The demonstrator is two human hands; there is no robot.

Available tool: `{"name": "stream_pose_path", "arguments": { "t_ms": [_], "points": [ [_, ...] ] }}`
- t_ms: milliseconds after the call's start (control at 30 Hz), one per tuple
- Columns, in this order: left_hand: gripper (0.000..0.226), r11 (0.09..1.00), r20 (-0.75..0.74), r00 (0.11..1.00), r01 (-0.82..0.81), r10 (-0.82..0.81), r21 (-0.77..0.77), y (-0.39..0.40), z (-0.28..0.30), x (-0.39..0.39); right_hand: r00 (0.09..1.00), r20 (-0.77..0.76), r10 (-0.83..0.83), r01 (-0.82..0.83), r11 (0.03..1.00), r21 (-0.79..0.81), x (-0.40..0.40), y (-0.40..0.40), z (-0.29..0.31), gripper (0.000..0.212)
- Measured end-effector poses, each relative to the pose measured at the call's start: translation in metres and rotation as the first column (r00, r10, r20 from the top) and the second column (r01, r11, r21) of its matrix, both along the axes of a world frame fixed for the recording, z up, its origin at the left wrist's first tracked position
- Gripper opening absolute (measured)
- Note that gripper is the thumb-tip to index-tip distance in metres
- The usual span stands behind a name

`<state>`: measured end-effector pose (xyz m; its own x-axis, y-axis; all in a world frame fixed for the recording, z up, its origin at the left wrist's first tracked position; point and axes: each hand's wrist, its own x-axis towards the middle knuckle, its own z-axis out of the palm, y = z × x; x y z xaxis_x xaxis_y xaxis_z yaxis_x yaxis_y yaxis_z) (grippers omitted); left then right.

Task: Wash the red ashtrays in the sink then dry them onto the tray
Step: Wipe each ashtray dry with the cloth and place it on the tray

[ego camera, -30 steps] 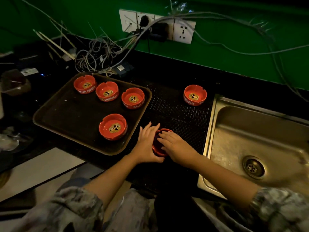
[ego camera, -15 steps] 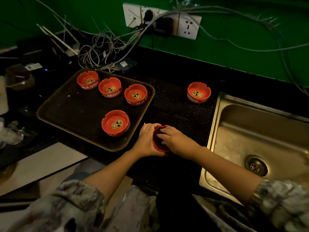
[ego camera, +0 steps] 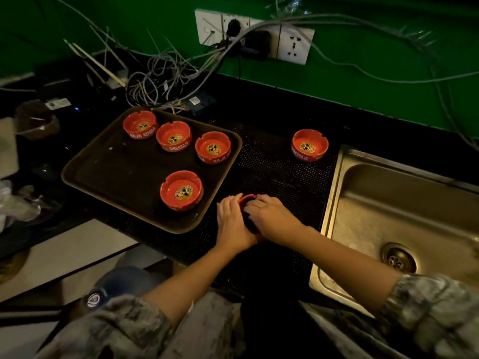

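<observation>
Six red ashtrays, one tray, one sink, one mat, two hands.

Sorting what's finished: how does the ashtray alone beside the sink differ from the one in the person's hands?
The lone ashtray sits upright and untouched on the dark mat; the held ashtray is gripped by the left hand and right hand, mostly hidden. Both are red and off the tray.

Dim green wall, white sockets, tangled cables, black counter
</observation>
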<state>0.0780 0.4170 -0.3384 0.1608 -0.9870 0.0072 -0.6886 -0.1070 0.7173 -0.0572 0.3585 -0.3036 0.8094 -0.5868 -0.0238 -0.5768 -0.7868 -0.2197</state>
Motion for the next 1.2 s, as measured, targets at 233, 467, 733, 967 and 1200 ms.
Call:
{"name": "stream_pose_path", "arguments": {
  "t_ms": [233, 467, 733, 967, 1200],
  "points": [
    [0.113, 0.974, -0.055, 0.973, 0.223, -0.225, -0.049, -0.013, -0.006, 0.012, 0.994, -0.047, 0.101, -0.094, 0.985, 0.143, -0.022, 0.011, 0.008, 0.044],
    [0.124, 0.841, 0.047, 0.844, 0.525, -0.534, 0.132, -0.044, 0.008, 0.036, 0.973, -0.185, 0.140, -0.138, 0.990, 0.025, -0.029, -0.015, 0.024, 0.049],
    [0.122, 0.844, 0.016, 0.857, 0.503, -0.515, 0.188, -0.040, 0.016, 0.035, 0.969, -0.023, 0.245, -0.239, 0.960, 0.144, -0.027, -0.006, 0.015, 0.033],
    [0.129, 0.838, 0.036, 0.856, 0.494, -0.515, 0.231, -0.040, 0.018, 0.032, 0.944, -0.207, 0.257, -0.270, 0.962, -0.039, -0.023, -0.021, 0.034, 0.029],
    [0.127, 0.847, 0.017, 0.865, 0.486, -0.501, 0.215, -0.040, 0.016, 0.033, 0.973, -0.033, 0.231, -0.218, 0.950, 0.223, -0.022, -0.009, 0.019, 0.032]
  ]
}}
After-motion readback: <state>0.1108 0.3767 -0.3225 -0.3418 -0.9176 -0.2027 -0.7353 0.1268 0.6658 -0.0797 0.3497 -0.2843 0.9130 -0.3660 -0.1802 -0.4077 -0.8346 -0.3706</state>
